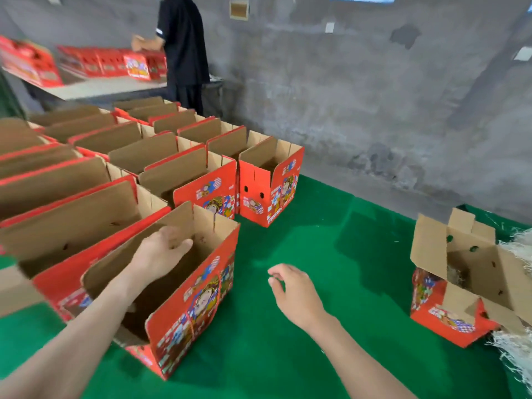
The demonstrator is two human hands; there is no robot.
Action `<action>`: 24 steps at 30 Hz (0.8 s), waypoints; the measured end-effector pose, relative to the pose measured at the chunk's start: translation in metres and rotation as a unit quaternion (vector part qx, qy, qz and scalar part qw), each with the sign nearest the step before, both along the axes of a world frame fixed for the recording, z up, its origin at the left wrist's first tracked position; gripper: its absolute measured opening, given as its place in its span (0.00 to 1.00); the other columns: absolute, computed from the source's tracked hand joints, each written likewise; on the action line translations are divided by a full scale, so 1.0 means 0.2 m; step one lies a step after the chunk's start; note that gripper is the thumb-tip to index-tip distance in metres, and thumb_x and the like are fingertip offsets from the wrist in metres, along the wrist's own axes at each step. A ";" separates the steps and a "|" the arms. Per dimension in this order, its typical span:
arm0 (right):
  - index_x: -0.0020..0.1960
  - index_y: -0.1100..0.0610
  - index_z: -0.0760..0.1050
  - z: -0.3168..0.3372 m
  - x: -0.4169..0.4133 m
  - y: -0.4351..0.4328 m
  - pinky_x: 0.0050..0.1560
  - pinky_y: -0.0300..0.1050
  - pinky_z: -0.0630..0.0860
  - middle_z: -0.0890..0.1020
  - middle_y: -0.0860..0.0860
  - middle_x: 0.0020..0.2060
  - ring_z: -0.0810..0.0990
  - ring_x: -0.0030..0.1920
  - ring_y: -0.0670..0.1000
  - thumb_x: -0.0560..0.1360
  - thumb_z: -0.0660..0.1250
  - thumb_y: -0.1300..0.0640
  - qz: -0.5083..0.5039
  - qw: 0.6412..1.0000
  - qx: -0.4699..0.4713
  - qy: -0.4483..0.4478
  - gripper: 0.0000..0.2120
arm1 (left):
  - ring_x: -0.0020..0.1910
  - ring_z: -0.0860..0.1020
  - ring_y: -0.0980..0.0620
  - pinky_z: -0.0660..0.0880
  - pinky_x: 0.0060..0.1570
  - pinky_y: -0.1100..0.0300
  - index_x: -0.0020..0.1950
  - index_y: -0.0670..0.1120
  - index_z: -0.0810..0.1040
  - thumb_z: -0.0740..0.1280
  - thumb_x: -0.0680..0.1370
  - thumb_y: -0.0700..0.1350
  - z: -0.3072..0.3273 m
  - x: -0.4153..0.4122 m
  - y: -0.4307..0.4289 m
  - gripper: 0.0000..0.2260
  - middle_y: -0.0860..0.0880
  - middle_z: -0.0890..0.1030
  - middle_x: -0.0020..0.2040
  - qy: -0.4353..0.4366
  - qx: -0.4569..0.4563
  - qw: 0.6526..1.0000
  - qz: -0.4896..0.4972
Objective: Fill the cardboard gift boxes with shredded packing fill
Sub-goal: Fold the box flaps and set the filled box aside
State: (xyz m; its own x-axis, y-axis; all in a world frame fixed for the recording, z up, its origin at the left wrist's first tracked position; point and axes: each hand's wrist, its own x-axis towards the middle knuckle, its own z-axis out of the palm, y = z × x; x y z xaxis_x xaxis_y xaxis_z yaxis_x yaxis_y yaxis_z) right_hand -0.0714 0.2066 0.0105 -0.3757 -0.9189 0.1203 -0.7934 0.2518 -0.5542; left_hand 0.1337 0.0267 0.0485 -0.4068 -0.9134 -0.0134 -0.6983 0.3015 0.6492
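Note:
Rows of open red printed gift boxes stand on the green floor at the left. The nearest box (198, 298) is empty, and my left hand (159, 251) reaches over its open top with relaxed fingers, holding nothing. My right hand (296, 295) hovers open above the green floor to the right of that box, fingers loosely spread. Another red box (449, 312) stands alone at the right with its flaps up and some pale shredded fill inside. A heap of shredded fill (518, 347) lies beside it at the right edge.
A single open box (273, 194) stands at the end of the far row. Behind the rows a person in black (184, 50) works at a table (109, 87) stacked with flat red boxes. A grey concrete wall bounds the green floor (331, 254).

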 end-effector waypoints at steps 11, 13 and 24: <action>0.71 0.50 0.60 0.09 0.30 -0.28 0.68 0.45 0.59 0.60 0.50 0.70 0.58 0.71 0.52 0.77 0.60 0.61 0.063 0.994 0.003 0.093 0.24 | 0.44 0.79 0.44 0.77 0.43 0.55 0.45 0.41 0.81 0.61 0.73 0.43 -0.10 0.07 0.25 0.10 0.45 0.83 0.43 -0.138 -0.029 0.962 -0.234; 0.73 0.47 0.55 0.10 0.23 -0.22 0.73 0.49 0.49 0.50 0.50 0.74 0.45 0.75 0.53 0.75 0.62 0.63 0.052 0.982 0.036 0.179 0.31 | 0.45 0.79 0.43 0.76 0.44 0.54 0.45 0.43 0.80 0.59 0.72 0.42 -0.11 0.06 0.32 0.11 0.46 0.82 0.44 -0.161 -0.086 0.950 -0.253; 0.61 0.44 0.70 0.09 -0.01 0.54 0.45 0.48 0.72 0.81 0.51 0.48 0.78 0.50 0.58 0.71 0.57 0.65 0.089 0.891 0.317 0.313 0.23 | 0.53 0.77 0.49 0.72 0.53 0.56 0.50 0.48 0.80 0.56 0.78 0.57 -0.17 -0.03 0.68 0.17 0.51 0.81 0.52 -0.026 -0.059 0.873 -0.484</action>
